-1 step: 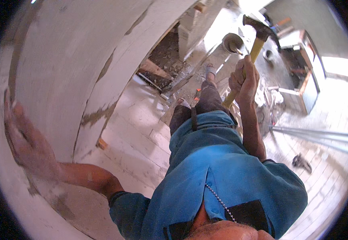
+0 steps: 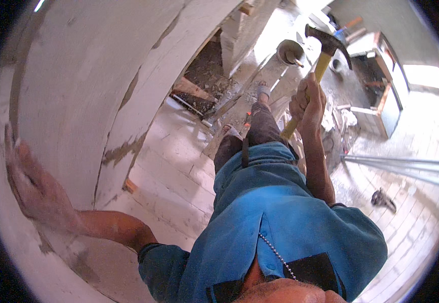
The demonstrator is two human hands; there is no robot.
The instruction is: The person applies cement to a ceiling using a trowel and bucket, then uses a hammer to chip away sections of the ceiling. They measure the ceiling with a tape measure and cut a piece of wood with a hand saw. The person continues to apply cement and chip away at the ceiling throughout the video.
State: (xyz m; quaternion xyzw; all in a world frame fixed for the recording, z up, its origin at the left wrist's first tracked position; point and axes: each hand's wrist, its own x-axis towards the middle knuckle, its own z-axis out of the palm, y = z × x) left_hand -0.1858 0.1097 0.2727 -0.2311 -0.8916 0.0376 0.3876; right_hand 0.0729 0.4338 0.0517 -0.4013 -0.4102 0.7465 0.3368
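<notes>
My right hand [image 2: 308,103] is wrapped round the yellow handle of a claw hammer [image 2: 329,43], held up in front of my body. Its dark head points away from me, the curved claw to the right. At the far left, my left hand [image 2: 42,189] rests with outstretched fingers against a pale plastered wall panel [image 2: 85,96]; it holds nothing. Dark gaps and rough grey patches run along the edges of this panel.
Below the panel lies a rubble-filled opening [image 2: 202,65]. Beyond my feet stands a bucket [image 2: 280,54]. To the right are an open-fronted cabinet [image 2: 391,113], long metal pipes [image 2: 396,164] and a dark object [image 2: 383,200] on the floor. An orange block [image 2: 129,186] sits by the panel's foot.
The view has shifted very slightly. The hammer stays in my right hand, and my left hand stays against the panel.
</notes>
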